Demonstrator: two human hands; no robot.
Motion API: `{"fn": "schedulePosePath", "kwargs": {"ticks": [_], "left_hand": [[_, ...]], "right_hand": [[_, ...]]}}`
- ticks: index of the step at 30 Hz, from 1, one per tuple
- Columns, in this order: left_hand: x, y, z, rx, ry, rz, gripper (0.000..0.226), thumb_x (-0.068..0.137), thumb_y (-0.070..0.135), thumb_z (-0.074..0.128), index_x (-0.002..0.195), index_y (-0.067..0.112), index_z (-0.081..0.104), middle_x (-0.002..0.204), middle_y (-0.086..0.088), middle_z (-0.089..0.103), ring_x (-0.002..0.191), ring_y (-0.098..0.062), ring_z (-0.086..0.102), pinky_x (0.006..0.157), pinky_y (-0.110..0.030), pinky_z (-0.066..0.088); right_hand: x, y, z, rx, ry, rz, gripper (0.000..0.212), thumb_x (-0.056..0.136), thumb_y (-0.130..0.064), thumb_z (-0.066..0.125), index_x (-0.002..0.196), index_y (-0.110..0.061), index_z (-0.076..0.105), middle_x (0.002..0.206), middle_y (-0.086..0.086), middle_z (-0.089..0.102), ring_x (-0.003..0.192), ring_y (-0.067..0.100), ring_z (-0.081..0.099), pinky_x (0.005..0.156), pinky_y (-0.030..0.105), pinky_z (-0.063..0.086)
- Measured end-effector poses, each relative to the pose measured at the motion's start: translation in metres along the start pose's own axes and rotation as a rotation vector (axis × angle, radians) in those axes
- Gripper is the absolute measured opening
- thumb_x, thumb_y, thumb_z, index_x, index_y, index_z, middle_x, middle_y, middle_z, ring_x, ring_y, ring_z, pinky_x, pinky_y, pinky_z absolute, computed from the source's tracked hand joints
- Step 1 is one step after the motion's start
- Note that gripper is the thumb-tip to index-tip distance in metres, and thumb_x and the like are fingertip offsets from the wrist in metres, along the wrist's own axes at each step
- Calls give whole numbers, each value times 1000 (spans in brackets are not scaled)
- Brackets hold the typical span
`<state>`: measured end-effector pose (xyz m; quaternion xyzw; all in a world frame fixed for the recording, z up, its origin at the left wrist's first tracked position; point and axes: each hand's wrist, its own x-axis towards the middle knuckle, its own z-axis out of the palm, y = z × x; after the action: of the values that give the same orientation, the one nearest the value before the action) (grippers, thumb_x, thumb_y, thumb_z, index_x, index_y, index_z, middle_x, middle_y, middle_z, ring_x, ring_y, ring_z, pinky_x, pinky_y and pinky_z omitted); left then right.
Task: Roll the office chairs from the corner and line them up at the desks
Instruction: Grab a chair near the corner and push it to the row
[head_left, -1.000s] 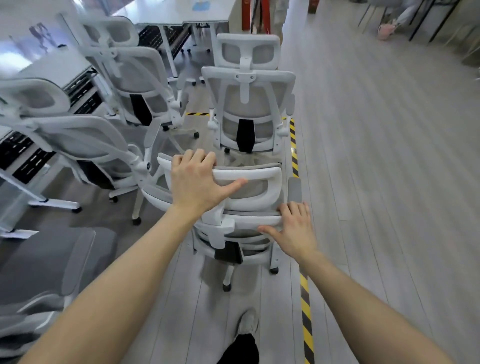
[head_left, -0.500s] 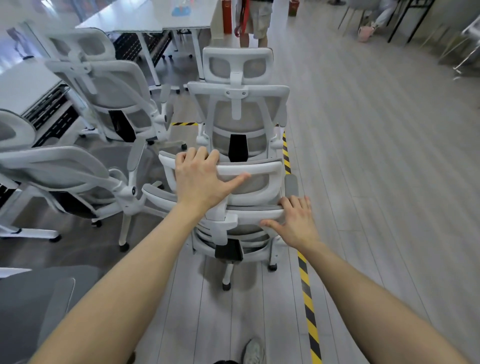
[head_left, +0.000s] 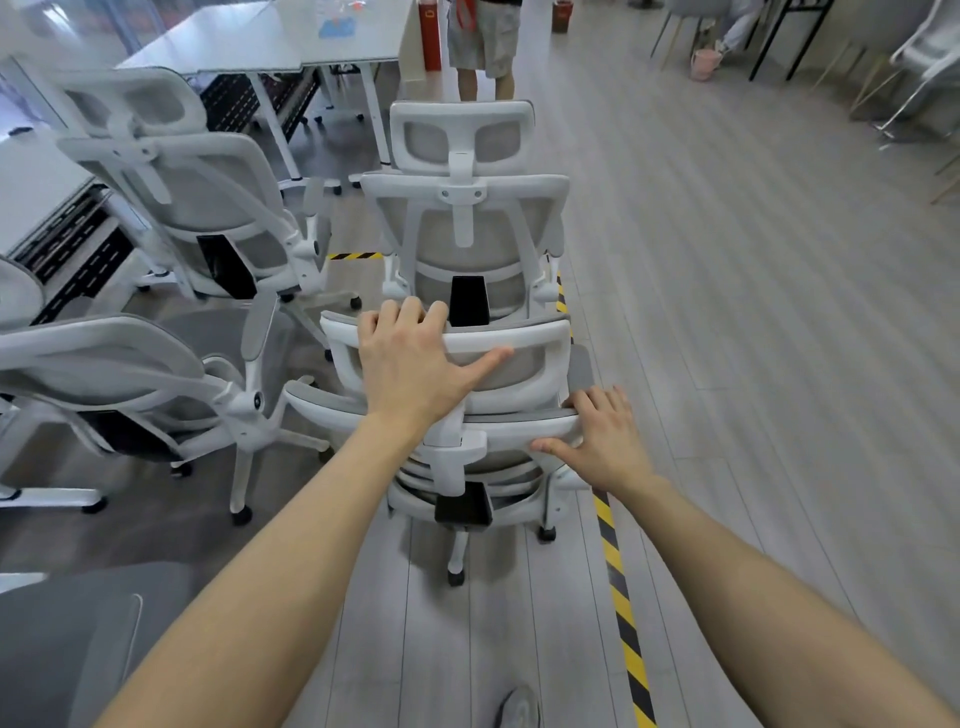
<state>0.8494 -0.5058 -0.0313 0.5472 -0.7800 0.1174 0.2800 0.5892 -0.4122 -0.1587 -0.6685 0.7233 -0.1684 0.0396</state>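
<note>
A white mesh office chair (head_left: 524, 364) stands right in front of me, its back toward me. My left hand (head_left: 415, 364) grips the top of its headrest, fingers curled over the rim. My right hand (head_left: 597, 441) holds the right end of the backrest's upper bar. Directly ahead of it stands a second white chair (head_left: 467, 218), also back toward me. Two more white chairs, one far left (head_left: 171, 208) and one near left (head_left: 130, 384), face white desks (head_left: 270, 47).
A yellow-black floor tape (head_left: 618, 587) runs along the chair's right side. A person's legs (head_left: 483, 57) stand behind the second chair, beside a red cylinder (head_left: 430, 36). A grey chair seat (head_left: 67, 644) sits at lower left. Wooden floor stretches to the right.
The chair and I have rolled forward; the chair ahead and the left chairs are closer and lower in view. Both hands keep the same hold.
</note>
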Motion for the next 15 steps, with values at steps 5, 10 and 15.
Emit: {"fn": "schedulePosePath", "kwargs": {"ticks": [5,10,15], "left_hand": [[0,2,-1,-6,-8,-12,91,83,106,41,85,16,58,86,-4,59,88,-32,54,90,-50,44],[4,4,-5,10,-40,-20,93,83,107,38,86,16,56,87,-4,59,89,-31,53,91,-50,44],[6,8,-17,64,-178,-45,95,84,107,35,98,17,63,100,-5,63,101,-33,57,98,-51,45]], "right_hand": [[-1,-1,-3,8,-25,12,89,78,-103,44,118,-24,57,117,-4,55,118,20,47,123,53,37],[1,-3,-8,-22,-24,23,90,77,-104,43,115,-23,57,115,-4,55,113,18,44,116,48,42],[3,-9,-24,-63,-122,35,88,81,-99,51,124,-22,59,122,-3,58,120,23,49,120,48,39]]}}
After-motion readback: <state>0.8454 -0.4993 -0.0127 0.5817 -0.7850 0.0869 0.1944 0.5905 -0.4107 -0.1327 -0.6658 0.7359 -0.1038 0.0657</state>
